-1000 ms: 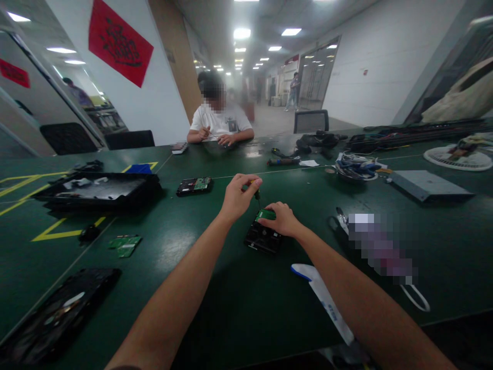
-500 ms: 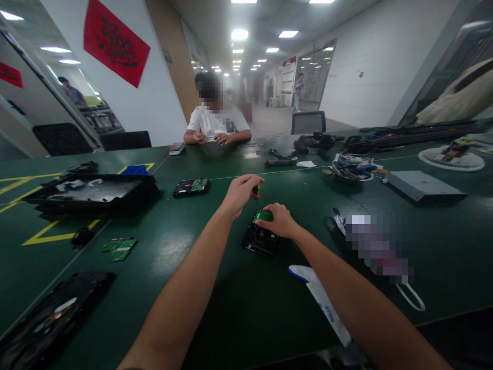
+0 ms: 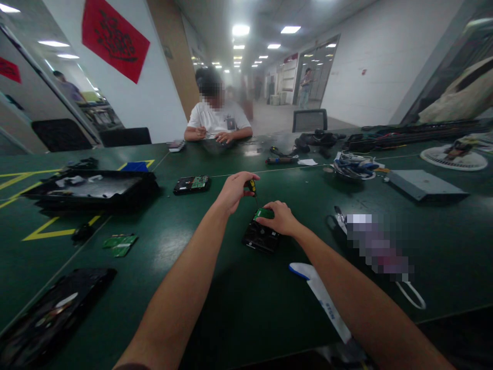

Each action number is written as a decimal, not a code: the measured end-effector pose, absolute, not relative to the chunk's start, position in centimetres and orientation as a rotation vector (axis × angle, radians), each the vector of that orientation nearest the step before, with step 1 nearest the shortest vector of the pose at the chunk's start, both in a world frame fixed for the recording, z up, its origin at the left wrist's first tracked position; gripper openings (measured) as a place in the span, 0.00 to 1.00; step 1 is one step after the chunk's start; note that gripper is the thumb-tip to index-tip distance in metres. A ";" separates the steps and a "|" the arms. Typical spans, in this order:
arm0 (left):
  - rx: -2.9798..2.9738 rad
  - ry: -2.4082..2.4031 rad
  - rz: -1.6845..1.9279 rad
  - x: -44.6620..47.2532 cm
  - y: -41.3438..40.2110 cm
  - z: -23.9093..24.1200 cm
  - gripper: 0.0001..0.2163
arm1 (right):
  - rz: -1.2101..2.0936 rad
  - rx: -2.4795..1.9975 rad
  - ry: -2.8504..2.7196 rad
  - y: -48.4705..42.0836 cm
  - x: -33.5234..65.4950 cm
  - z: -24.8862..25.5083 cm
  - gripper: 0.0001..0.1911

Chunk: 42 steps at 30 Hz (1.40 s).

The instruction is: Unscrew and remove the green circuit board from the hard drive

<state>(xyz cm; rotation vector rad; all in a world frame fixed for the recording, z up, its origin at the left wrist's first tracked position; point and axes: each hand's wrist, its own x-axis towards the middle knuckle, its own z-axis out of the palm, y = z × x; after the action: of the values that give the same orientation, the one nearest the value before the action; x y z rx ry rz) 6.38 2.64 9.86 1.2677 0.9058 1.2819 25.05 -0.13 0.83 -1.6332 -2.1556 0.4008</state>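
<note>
My left hand is closed around the black and yellow handle of a screwdriver, and the thin shaft slants down toward the far edge of a black hard drive. Whether the tip touches anything is too small to tell. The drive lies flat on the green table. My right hand grips a green circuit board at the drive's far end, thumb on the near side and fingers over the top. Part of the board is hidden by that hand.
Left are a black tray, green boards and a black casing. Another drive lies farther back. Right are a grey metal box and coiled cables. A white strip lies under my right forearm. Someone sits opposite.
My left hand has shifted slightly left, and the screwdriver now leans, with more of its yellow handle showing. The right hand keeps its grip on the circuit board.
</note>
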 end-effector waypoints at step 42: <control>1.247 0.928 1.278 6.8 2.3 9.7 0.11 | 0.411 -1.653 -2.165 -0.4 25.1 1.2 0.31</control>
<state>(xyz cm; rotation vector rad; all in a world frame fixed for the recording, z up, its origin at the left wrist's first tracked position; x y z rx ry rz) 6.81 2.27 9.65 1.2468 0.9277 1.2784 25.11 -0.38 1.17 -1.6526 -2.1651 0.4115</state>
